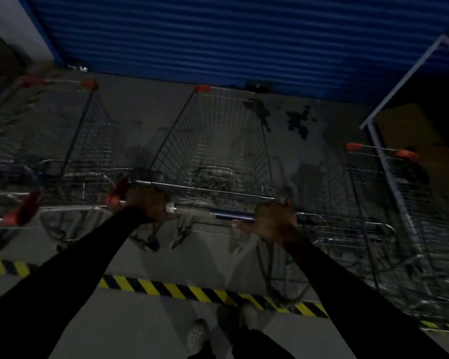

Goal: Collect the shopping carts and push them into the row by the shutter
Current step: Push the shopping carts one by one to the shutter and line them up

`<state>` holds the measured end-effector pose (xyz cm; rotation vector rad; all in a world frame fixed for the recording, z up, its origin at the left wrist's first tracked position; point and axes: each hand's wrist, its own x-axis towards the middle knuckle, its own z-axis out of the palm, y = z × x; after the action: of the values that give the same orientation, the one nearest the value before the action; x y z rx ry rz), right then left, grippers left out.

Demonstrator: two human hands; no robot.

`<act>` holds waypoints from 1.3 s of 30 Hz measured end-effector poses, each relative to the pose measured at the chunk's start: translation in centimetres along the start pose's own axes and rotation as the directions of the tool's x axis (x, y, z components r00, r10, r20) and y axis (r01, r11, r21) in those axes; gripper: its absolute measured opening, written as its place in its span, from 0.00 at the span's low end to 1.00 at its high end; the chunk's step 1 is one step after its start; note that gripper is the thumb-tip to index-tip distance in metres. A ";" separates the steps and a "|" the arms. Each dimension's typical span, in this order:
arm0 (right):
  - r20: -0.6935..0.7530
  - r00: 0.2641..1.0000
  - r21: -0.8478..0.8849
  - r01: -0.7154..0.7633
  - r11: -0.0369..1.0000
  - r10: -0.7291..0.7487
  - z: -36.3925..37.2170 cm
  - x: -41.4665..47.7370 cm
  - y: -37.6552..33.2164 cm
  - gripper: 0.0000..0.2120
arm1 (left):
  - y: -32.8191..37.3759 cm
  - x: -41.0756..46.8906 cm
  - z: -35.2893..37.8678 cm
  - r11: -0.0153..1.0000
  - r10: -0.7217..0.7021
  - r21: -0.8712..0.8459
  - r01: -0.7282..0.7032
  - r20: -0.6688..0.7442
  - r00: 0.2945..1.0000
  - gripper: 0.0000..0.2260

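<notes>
A wire shopping cart (215,141) with red corner caps stands in front of me, its nose pointing at the blue shutter (218,35). My left hand (148,206) grips the left end of its handle bar (208,212). My right hand (275,221) grips the right end of the same bar. To the left stands another cart (70,141), with more carts behind it at the frame's edge. A third cart (373,203) stands to the right. The cart I hold sits in the gap between them.
Yellow-and-black hazard tape (182,290) runs across the grey floor just ahead of my shoes (197,335). A white metal frame (399,86) leans at the right beside the right-hand cart. Dark stains (298,120) mark the floor near the shutter.
</notes>
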<state>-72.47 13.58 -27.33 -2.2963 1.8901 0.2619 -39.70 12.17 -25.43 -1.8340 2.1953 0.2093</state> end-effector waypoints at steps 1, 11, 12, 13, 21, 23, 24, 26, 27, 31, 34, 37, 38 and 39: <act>-0.017 1.000 -0.006 -0.018 1.000 0.018 0.1 0.7 0.9 0.51 | 0.7 1.3 -0.5 1.000 0.017 -0.005 -0.017 0.007 1.000 0.37; -0.036 0.999 -0.037 -0.035 0.999 0.034 -1.1 4.8 10.2 0.56 | 6.8 10.9 -2.0 0.989 0.148 0.025 -0.146 -0.179 0.973 0.41; -0.043 0.998 -0.047 -0.047 0.998 0.045 -1.2 5.1 10.9 0.58 | 7.5 11.6 -2.2 0.990 0.139 0.052 -0.132 -0.184 0.973 0.40; -0.043 0.997 -0.055 -0.060 0.997 0.058 -1.3 5.2 11.6 0.58 | 8.3 12.1 -2.5 0.989 0.141 0.075 -0.129 -0.196 0.970 0.36; -0.042 0.995 -0.044 -0.097 0.994 0.095 -0.7 5.6 16.3 0.52 | 12.1 15.0 -2.6 0.977 0.203 0.117 -0.177 -0.272 0.941 0.43; -0.040 0.995 -0.052 -0.097 0.994 0.095 -0.6 5.1 16.7 0.53 | 13.0 15.0 -3.1 0.973 0.212 0.140 -0.182 -0.236 0.948 0.40; -0.022 0.995 -0.058 -0.099 0.993 0.098 -0.7 4.8 16.8 0.52 | 13.3 14.8 -3.0 0.976 0.196 0.140 -0.168 -0.216 0.957 0.37; 0.018 0.994 -0.045 -0.105 0.994 0.105 -0.5 4.0 16.8 0.48 | 13.5 14.2 -2.7 0.980 0.176 0.133 -0.150 -0.219 0.960 0.37; 0.021 0.993 -0.030 -0.112 0.993 0.113 -0.4 3.5 16.7 0.47 | 13.5 13.9 -2.4 0.979 0.173 0.142 -0.144 -0.224 0.959 0.38; -0.017 0.993 -0.027 -0.121 0.992 0.120 0.8 1.3 15.7 0.48 | 13.2 11.5 -1.4 0.972 0.217 0.148 -0.183 -0.263 0.940 0.36; -0.006 0.993 -0.006 -0.122 0.993 0.122 1.3 -0.9 14.9 0.50 | 12.9 9.3 -0.8 0.952 0.308 0.118 -0.284 -0.356 0.883 0.33; -0.032 0.996 -0.002 -0.083 0.997 0.083 1.7 -3.3 14.5 0.53 | 12.9 7.0 0.6 0.900 0.436 0.166 -0.404 -0.398 0.807 0.23; -0.032 0.997 -0.017 -0.070 0.997 0.070 2.0 -4.1 14.4 0.52 | 12.7 6.6 1.3 0.892 0.451 0.176 -0.417 -0.402 0.796 0.24; -0.015 0.998 -0.030 -0.067 0.997 0.066 2.3 -4.9 14.2 0.52 | 12.3 6.3 2.0 0.914 0.404 0.140 -0.380 -0.375 0.834 0.29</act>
<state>-87.41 16.07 -28.60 -2.2635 1.9854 0.2853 -52.55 9.13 -30.03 -1.4676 2.8152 -0.1713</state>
